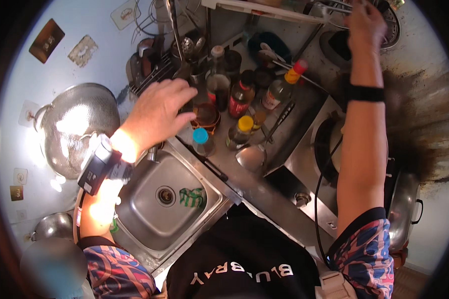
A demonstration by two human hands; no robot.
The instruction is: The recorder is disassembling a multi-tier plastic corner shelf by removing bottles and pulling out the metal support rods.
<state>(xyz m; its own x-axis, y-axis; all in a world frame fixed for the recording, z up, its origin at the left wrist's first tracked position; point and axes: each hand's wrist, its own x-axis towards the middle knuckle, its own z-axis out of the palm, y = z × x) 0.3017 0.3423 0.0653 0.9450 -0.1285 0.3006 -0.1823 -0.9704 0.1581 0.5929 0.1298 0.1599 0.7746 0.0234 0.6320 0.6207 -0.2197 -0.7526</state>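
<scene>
The left hand hovers open, fingers spread, just above a small bowl beside upright bottles at the counter's back edge. The right hand reaches up to a rack; its grip cannot be told.

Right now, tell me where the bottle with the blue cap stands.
In the head view, the bottle with the blue cap stands on the steel counter just behind the sink, right of the left hand and beside the yellow-capped bottle.
</scene>
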